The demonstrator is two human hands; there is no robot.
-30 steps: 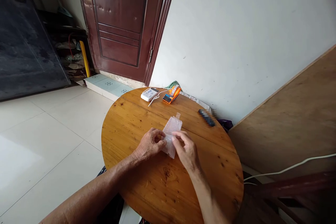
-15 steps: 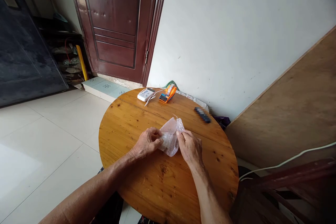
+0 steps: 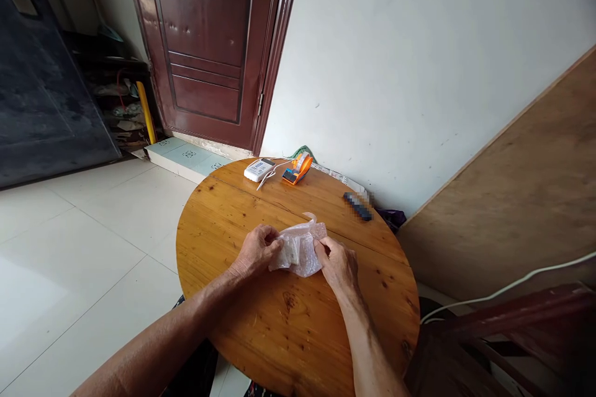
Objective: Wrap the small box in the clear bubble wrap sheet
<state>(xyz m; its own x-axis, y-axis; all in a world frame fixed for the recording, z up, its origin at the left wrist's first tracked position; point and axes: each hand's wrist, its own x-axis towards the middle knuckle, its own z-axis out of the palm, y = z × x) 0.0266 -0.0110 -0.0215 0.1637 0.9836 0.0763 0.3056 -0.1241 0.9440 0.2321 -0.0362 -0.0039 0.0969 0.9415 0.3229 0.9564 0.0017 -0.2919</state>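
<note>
Behind the work surface stood a dark-red door [image 3: 205, 49] and a white wall [image 3: 395, 68]; the round wooden tabletop [image 3: 221, 214] adjoined the wall at its far edge. One piece of clear bubble wrap [image 3: 309, 257] was positioned near the middle of the tabletop, between the two hands. Left hand [image 3: 256, 252]: thumb and fingers pinched on the left end of the wrap. Right hand [image 3: 339, 262]: pinched on the right side. The hands were apart from each other, both clamped on the same piece; this opposed grip appeared to hold the flexible film spread and to limit curling. Part of the wrap looked flatter and paler near the left hand; from my position I could not tell whether a separate item lay inside. Toward the far edge lay a white box [image 3: 259, 169], its white cable [image 3: 266, 178] looped beside it, with an orange tape dispenser [image 3: 298, 169] just to the right. Both were probably placed there to stay within reach but outside the handling area. A dark elongated object [image 3: 357, 206], too blurred to identify, lay near the far-right edge.
</note>
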